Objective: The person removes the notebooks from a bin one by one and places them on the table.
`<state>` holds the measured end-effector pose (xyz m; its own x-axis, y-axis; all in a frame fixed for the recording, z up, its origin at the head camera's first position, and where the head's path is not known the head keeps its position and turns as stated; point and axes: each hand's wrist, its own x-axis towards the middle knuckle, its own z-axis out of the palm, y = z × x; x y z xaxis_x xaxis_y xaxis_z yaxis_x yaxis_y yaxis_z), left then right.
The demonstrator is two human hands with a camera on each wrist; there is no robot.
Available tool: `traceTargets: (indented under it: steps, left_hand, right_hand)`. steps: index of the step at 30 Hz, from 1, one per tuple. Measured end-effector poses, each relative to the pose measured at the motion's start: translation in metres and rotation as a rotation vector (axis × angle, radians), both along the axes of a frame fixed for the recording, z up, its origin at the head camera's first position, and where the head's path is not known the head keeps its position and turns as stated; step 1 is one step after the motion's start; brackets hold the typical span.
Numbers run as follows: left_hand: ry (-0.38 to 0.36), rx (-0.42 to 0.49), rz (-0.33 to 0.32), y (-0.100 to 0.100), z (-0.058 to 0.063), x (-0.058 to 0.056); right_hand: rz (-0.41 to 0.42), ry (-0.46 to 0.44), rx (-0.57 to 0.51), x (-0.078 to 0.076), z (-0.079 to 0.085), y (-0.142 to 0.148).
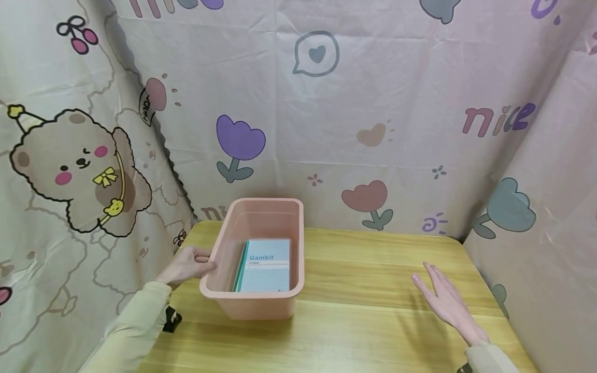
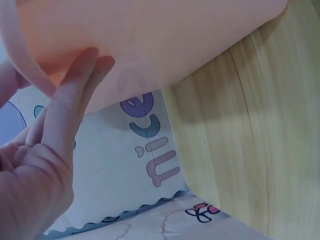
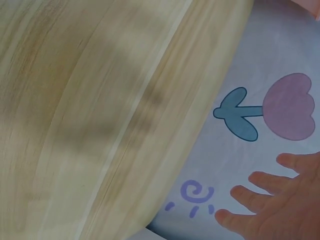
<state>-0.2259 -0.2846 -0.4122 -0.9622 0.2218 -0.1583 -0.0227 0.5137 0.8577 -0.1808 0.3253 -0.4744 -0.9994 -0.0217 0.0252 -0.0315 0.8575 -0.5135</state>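
Note:
A pink plastic bin (image 1: 261, 306) is at the left of the wooden table, close to the back edge. Inside it lies a notebook (image 1: 268, 264) with a pale blue and white cover marked "Gambit"; a green edge shows along its left side. My left hand (image 1: 186, 267) grips the bin's left rim. In the left wrist view, that hand (image 2: 47, 145) has fingers against the outer wall, with the thumb partly hidden behind the rim. Over the table's right side my right hand (image 1: 445, 300) hovers with straight, spread fingers, holding nothing; the right wrist view shows its fingers (image 3: 257, 200) too.
A printed cloth (image 1: 410, 67) with flowers and lettering hangs behind the table (image 1: 354, 290) and along both sides. A bear print (image 1: 79, 171) is on the left cloth. Black wrist gear (image 1: 172, 319) shows under the left sleeve.

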Motion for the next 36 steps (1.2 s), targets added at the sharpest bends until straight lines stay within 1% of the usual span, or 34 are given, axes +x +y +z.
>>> traceTargets:
  steps: [2, 4, 8, 10, 18, 24, 29, 36]
  left_hand:
    - [-0.028, 0.027, 0.016, 0.002, 0.0, 0.001]
    - [-0.044, 0.043, 0.016, 0.004, 0.0, 0.003]
    - [-0.06, 0.078, -0.001, 0.009, 0.001, 0.007]
    - [-0.067, 0.09, 0.0, 0.012, 0.001, 0.009]
    - [-0.099, 0.103, -0.009, 0.023, -0.001, 0.018]
    - [-0.098, 0.113, -0.036, 0.029, -0.002, 0.027]
    - [-0.1, 0.098, -0.029, 0.035, -0.002, 0.033]
    - [-0.101, 0.136, -0.061, 0.042, -0.002, 0.041]
  right_hand:
    - [0.002, 0.002, 0.007, 0.0, 0.0, -0.001]
    - [0.003, 0.002, 0.015, 0.0, 0.0, -0.002]
    - [0.008, 0.008, 0.026, 0.0, 0.002, -0.006]
    - [0.01, 0.016, 0.032, 0.0, 0.003, -0.009]
    - [0.026, 0.04, 0.048, 0.001, 0.007, -0.023]
    - [0.04, 0.064, 0.058, 0.0, 0.01, -0.032]
    - [0.046, 0.074, 0.07, -0.001, 0.013, -0.038]
    - [0.076, 0.097, 0.089, -0.005, 0.02, -0.05]
